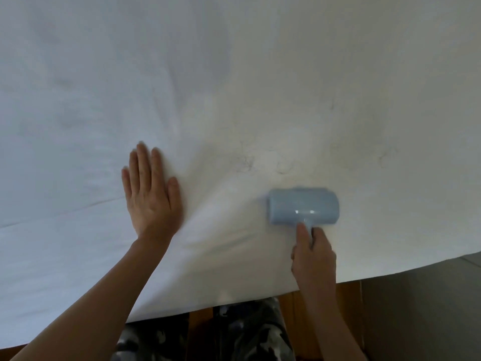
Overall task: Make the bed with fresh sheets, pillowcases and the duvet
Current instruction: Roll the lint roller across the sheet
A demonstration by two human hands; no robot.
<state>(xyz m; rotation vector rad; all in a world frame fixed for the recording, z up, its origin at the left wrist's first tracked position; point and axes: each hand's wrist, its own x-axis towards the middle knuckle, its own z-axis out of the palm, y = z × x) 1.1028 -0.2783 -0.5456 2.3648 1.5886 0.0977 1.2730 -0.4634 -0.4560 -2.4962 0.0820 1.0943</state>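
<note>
Your left hand [152, 195] presses flat, fingers straight, on the white cotton bed sheet [260, 74]; right hand [313, 252] grips the pale blue plastic lint roller [303, 207]. Roll toward those dark stray hairs [244, 162] at 11 o'clock unanchored and the sheet could bunch.

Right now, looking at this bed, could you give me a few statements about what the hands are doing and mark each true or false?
1. The left hand lies flat on the white sheet. True.
2. The right hand is empty. False: it grips the handle of a pale blue lint roller.
3. The roller rests on the sheet. True.
4. Dark hairs lie on the sheet beyond the roller. True.
5. A pillow sits between the hands. False: only sheet shows there.
</note>
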